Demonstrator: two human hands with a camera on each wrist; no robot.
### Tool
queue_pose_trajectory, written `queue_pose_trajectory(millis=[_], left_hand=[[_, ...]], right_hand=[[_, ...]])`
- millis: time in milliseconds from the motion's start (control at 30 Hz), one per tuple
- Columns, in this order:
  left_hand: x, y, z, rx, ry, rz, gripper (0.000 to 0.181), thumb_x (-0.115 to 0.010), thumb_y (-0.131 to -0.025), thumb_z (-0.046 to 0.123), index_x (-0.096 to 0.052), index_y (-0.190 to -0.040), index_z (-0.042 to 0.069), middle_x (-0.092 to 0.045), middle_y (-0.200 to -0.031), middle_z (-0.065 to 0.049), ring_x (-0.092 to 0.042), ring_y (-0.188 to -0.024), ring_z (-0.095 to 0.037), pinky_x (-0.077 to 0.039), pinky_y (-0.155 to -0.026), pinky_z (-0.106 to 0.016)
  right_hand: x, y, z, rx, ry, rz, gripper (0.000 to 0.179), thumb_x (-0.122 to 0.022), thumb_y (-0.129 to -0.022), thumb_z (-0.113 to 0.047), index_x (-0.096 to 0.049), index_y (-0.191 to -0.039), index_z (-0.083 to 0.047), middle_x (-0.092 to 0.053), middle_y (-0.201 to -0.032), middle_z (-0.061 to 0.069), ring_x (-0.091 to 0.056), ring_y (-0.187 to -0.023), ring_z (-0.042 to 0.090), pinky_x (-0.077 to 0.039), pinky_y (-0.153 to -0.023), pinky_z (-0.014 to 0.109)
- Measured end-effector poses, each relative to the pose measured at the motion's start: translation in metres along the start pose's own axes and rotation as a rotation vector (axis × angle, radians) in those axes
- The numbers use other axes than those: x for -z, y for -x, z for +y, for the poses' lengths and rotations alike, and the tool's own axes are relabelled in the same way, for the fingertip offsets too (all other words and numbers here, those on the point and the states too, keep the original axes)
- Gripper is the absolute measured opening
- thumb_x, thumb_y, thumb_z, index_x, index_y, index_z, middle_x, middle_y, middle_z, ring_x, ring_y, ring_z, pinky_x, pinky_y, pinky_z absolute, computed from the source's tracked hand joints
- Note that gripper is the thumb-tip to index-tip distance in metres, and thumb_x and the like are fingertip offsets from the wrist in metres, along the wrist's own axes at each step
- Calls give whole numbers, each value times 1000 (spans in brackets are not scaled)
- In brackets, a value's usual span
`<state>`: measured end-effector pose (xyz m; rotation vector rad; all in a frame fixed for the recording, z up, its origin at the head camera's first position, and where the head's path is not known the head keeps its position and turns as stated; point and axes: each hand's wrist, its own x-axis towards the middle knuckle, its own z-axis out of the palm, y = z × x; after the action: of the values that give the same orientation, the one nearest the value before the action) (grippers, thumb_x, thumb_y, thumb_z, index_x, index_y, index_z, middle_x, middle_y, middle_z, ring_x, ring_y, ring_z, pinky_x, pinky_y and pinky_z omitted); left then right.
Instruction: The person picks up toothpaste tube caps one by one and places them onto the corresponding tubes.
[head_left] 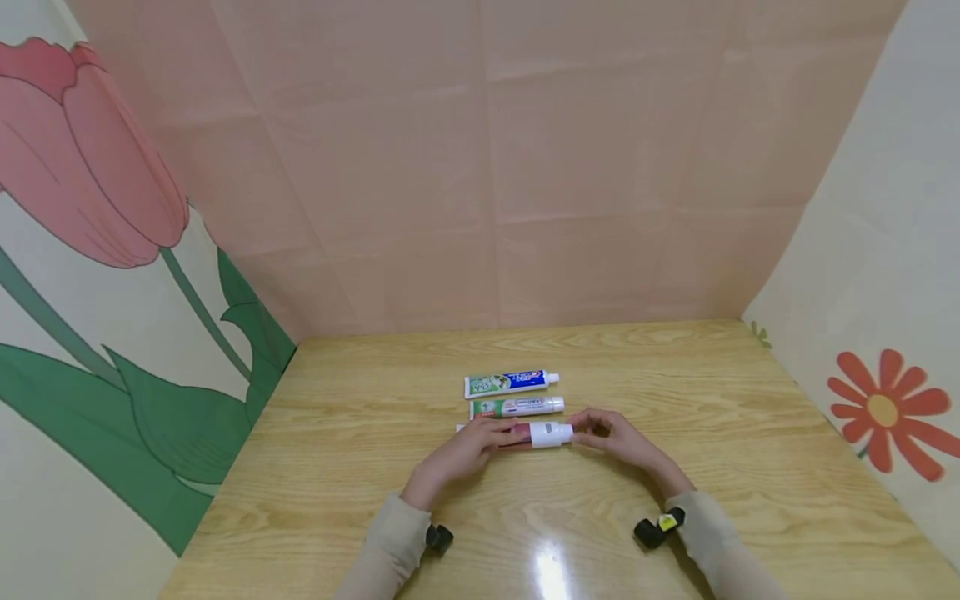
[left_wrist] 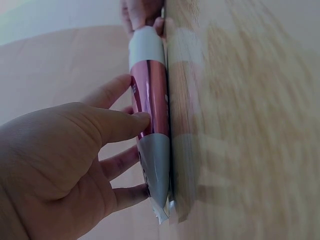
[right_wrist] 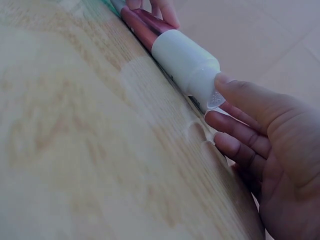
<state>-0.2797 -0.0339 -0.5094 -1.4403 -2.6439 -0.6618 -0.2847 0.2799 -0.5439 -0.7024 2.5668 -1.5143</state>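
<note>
A red toothpaste tube (head_left: pixel 551 434) with a white cap end lies flat on the wooden table, nearest of the three tubes. My left hand (head_left: pixel 467 450) holds its middle; in the left wrist view the thumb (left_wrist: pixel 127 125) lies on the red and grey body (left_wrist: pixel 151 95), with the fingers on the far side. At the other end my right hand (head_left: pixel 622 439) pinches the white cap (right_wrist: pixel 200 85), its thumb (right_wrist: pixel 235 92) on the cap's edge and the fingers bent beneath. The crimped tail is partly hidden by the left hand in the head view.
Behind the red tube lie a white and green toothpaste tube (head_left: pixel 528 407) and a blue and green one (head_left: pixel 510 383), roughly parallel, caps to the right. A pink backdrop (head_left: pixel 487 208) stands at the table's (head_left: pixel 337 400) far edge, flower-printed panels at both sides.
</note>
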Motion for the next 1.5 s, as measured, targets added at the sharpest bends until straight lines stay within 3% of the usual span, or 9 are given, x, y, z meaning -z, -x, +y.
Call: queue_pose_trajectory(millis=[333, 633, 867, 1067, 1500], left_hand=[[0, 0, 0, -1, 15, -7, 43, -48, -94, 1, -51, -134, 18, -46, -140, -6, -45, -124, -27, -38, -103, -40], [-2, 1, 0, -19, 1, 7, 41, -49, -94, 3, -52, -132, 17, -48, -139, -7, -44, -124, -31, -37, -104, -42], [-2, 1, 1, -13, 16, 16, 38, -48, -95, 6, -53, -131, 17, -48, -139, -7, -45, -124, -30, -37, -104, -41], [-2, 1, 0, -14, 21, 22, 37, -47, -96, 7, -54, -131, 17, -48, -138, -7, -45, -124, -31, -36, -105, -41], [0, 0, 1, -5, 24, 16, 37, -47, -96, 7, -54, -130, 17, -48, -139, -6, -44, -124, -31, -36, -105, -42]], right_hand=[[1, 0, -1, -13, 94, 17, 19, -64, -87, -34, -66, -101, -21, -63, -89, -4, -54, -79, 10, -47, -69, 22], [-1, -1, 3, 39, 24, -6, 40, -70, -83, -23, -58, -117, -7, -63, -103, 4, -53, -79, 14, -47, -67, 22], [0, 2, -14, 57, -5, -36, 29, -69, -83, -11, -60, -110, -5, -59, -92, 19, -49, -74, 20, -44, -61, 23], [2, 5, -28, 31, -8, -41, 26, -69, -83, -11, -61, -108, -6, -59, -92, 18, -49, -75, 21, -44, -63, 23], [2, 5, -29, 24, -3, -17, 23, -68, -84, -14, -63, -105, -7, -61, -88, 11, -51, -74, 19, -45, -62, 23]])
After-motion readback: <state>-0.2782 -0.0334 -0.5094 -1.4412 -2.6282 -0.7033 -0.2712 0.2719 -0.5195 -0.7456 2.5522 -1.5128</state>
